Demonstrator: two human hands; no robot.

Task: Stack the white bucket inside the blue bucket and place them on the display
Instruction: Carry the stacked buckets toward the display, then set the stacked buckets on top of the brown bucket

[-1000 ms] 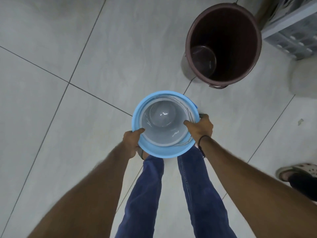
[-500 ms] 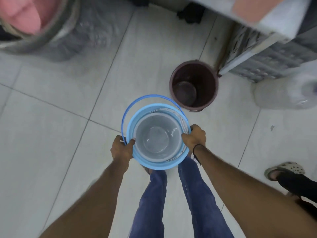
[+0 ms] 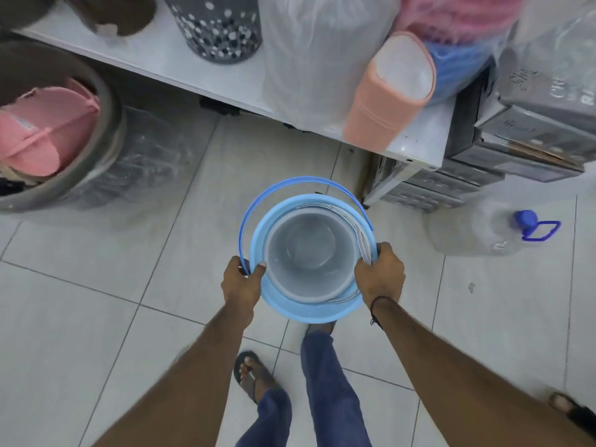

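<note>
The white bucket (image 3: 309, 253) sits nested inside the light blue bucket (image 3: 309, 309), both upright and held above the tiled floor. My left hand (image 3: 242, 282) grips the blue bucket's left rim, thumb over the edge, beside its darker blue handle (image 3: 245, 221), which swings out to the far side. My right hand (image 3: 380, 274) grips the right rim over the white bucket's thin wire handle. The white display shelf (image 3: 167, 59) runs across the top of the view, beyond the buckets.
On the shelf stand a dotted grey bin (image 3: 219, 30), plastic-wrapped goods (image 3: 309, 53) and a peach lidded bin (image 3: 390, 91). A large grey tub with pink items (image 3: 58, 130) stands at left. A clear bottle with blue cap (image 3: 483, 227) and stacked boxes (image 3: 532, 133) lie right.
The view has swung forward from the floor to the shelf. The brown bucket has dropped out of sight. Both hands keep the same hold on the stacked buckets.
</note>
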